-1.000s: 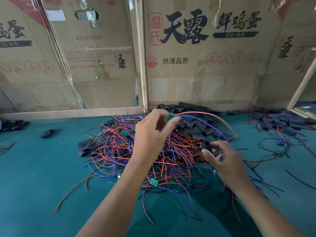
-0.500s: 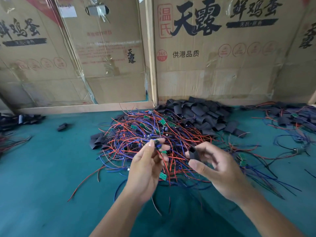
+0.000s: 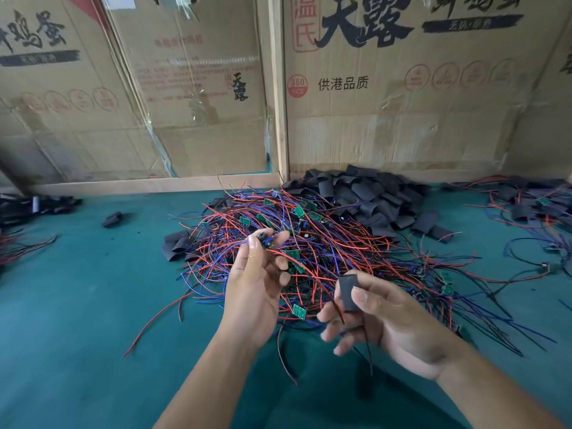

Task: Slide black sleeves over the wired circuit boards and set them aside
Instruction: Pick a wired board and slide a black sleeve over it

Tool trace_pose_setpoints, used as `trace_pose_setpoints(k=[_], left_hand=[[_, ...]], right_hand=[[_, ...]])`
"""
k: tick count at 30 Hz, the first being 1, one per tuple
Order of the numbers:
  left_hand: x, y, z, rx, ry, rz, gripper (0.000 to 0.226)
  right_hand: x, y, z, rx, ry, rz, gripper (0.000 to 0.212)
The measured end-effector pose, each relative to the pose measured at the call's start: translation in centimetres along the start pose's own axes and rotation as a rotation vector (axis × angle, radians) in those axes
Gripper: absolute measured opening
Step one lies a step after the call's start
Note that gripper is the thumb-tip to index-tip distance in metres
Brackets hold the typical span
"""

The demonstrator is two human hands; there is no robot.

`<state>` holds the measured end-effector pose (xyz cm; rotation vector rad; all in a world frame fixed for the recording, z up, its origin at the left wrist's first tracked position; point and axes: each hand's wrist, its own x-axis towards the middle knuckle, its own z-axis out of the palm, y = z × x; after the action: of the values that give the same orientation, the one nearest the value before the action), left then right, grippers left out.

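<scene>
Two hands work above the green worktop (image 3: 77,305). The left hand (image 3: 257,283) pinches a wired circuit board (image 3: 265,239) at its fingertips, wires trailing; the right hand (image 3: 387,320) holds a black sleeve (image 3: 348,292) between thumb and fingers — just right of the board, apart. Beyond lie the wire pile (image 3: 325,243) and, farther right, loose sleeves (image 3: 371,196).
</scene>
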<state>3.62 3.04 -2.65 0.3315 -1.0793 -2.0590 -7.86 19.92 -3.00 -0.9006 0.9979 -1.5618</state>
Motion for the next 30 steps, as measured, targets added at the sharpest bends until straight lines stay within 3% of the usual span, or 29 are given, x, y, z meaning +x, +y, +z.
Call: trace_pose_setpoints(k=[3,7,9,20,30], left_hand=[[0.3,0.4,-0.3,-0.035,0.025,0.007,0.023],[0.7,1.1,-0.8,-0.108,0.078,0.046,0.032],[0.8,1.5,-1.0,-0.153,0.092,0.043,0.022],[0.8,2.3,-0.8,-0.261,0.058,-0.004,0.023],[0.6,2.0,-0.6,-0.217,0.031,0.010,0.025]], right_hand=[[0.0,-0.2,-0.7,-0.133,0.117,-0.030,0.032],[-0.3,-0.2,-2.1,-0.880,0.320,-0.121,0.033],[-0.4,0.0,-2.4,-1.000,0.331,-0.145,0.033],[0.3,1.3,-1.9,-0.778,0.270,-0.134,0.031],[0.6,1.9,-1.9,-0.708,0.287,-0.185,0.047]])
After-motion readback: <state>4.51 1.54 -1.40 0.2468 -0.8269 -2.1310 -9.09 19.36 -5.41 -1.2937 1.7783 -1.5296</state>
